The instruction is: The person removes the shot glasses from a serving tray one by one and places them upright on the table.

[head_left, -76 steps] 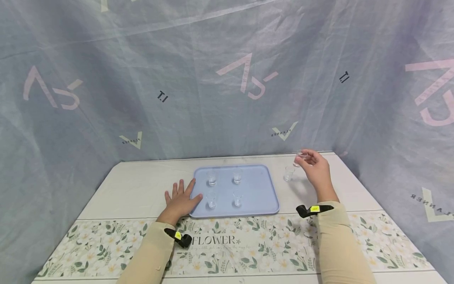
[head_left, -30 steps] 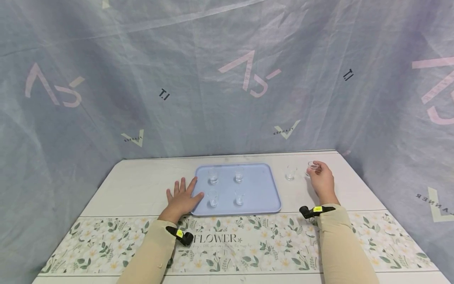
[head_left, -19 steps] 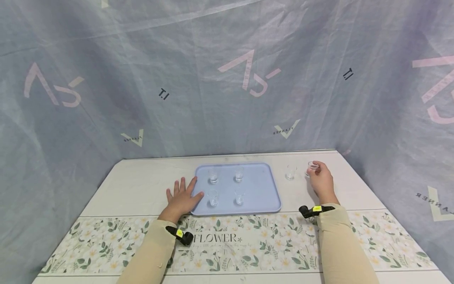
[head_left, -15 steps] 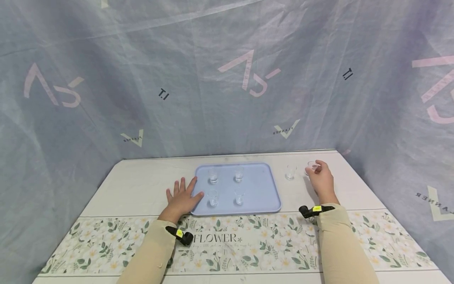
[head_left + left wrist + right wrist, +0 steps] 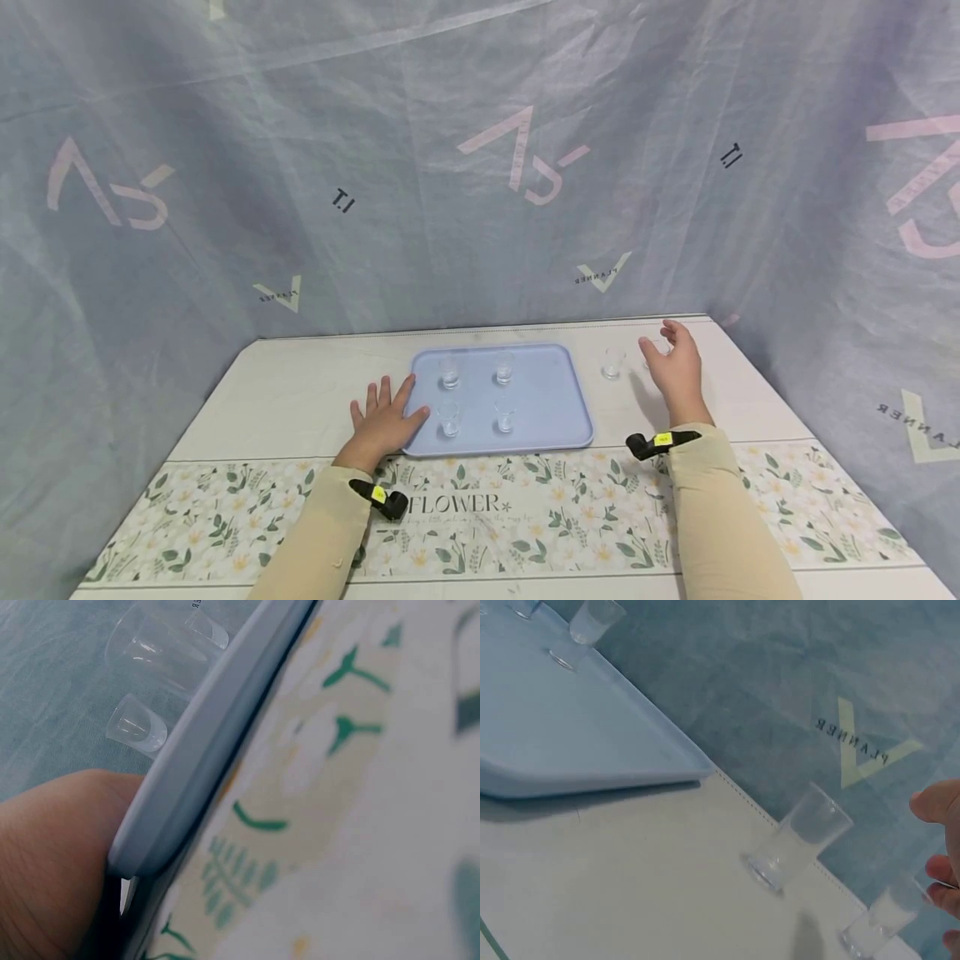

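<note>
Clear, glossy shot glasses [image 5: 612, 363]; a smooth matt pale-blue plastic tray [image 5: 551, 404]; a matt floral cloth [image 5: 525, 517] on the bench; thin crinkled fabric backdrop [image 5: 420, 167].

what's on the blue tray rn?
Four small clear glasses stand on the blue tray in two rows. The left hand presses its near-left edge. Whether the glasses hold liquid cannot be told.

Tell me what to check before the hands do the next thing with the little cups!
1. Right hand free and open beside the far right cup: ok.
2. That cup standing upright on the table: ok.
3. Second cup off the tray upright, apart from it: ok.
4. Left hand flat against the tray edge: ok.
5. Four cups on the tray upright: ok.
6. Cups empty or filled: cannot tell.
</note>
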`<state>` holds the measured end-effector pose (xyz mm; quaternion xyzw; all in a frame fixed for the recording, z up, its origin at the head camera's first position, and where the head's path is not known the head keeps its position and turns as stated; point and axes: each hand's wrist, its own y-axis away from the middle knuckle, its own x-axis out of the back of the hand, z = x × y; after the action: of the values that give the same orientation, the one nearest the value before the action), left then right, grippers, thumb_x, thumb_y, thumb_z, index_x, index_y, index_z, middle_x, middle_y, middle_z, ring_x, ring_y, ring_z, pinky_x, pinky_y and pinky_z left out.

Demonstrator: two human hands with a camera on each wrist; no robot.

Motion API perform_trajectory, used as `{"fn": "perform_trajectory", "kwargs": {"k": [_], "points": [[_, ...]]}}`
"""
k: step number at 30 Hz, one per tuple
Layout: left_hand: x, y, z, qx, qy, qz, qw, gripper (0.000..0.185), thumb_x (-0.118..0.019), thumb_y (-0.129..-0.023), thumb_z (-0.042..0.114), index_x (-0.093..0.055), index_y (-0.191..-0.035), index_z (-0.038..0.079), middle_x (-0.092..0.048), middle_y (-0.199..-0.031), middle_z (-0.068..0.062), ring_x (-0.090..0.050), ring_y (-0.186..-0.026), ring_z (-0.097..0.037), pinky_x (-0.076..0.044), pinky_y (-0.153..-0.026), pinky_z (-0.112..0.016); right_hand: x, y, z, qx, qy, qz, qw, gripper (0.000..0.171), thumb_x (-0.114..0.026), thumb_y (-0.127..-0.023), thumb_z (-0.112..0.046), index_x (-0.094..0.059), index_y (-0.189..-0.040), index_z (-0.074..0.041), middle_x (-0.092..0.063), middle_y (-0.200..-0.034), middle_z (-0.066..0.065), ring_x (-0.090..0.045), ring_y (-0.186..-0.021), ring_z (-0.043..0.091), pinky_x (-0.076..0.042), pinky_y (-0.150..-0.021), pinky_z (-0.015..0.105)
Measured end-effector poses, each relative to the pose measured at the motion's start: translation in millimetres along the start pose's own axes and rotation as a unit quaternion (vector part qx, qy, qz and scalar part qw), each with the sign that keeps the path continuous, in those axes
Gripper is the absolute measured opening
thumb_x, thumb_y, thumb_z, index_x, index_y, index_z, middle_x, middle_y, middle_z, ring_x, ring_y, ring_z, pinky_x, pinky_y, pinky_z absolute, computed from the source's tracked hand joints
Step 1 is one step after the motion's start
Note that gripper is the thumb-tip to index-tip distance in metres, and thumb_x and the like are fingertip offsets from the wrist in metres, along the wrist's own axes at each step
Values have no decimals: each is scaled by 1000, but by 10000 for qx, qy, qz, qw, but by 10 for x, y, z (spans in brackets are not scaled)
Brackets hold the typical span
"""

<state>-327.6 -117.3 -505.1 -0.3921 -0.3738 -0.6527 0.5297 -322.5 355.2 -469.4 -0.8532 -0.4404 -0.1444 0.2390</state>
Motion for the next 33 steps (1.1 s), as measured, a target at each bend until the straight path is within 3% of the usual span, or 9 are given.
{"fn": "perform_trajectory", "kwargs": {"k": [8,19,33], "points": [[-33,-22,-33,-41,60,7,10000,79,-43,-100,58,-15,-164,21,4,-167,-25,13,-152,-45,16,-113,-68,-60,37,-119,307,-80,-87,9995,57,-62,-100,-22,-44,-149,-1,-52,-144,24,-42,-141,40,-35,-114,54],[-26,-1,-30,-60,81,60,9999,79,-44,-100,59,-18,-164,21,1,-167,-27,11,-152,-47,15,-113,-69,-160,60,-170,759,218,-79,9968,49,-64,-99,-18,-51,-142,1,-54,-139,25,-44,-137,42,-33,-114,54],[10,-3,5,-14,-58,-28,10000,77,-47,-102,53,-16,-164,21,2,-167,-25,10,-152,-47,11,-113,-71,-265,110,-269,1054,-210,-429,9933,47,-65,-98,-17,-53,-138,3,-61,-134,25,-50,-133,42,-35,-113,53]]}}
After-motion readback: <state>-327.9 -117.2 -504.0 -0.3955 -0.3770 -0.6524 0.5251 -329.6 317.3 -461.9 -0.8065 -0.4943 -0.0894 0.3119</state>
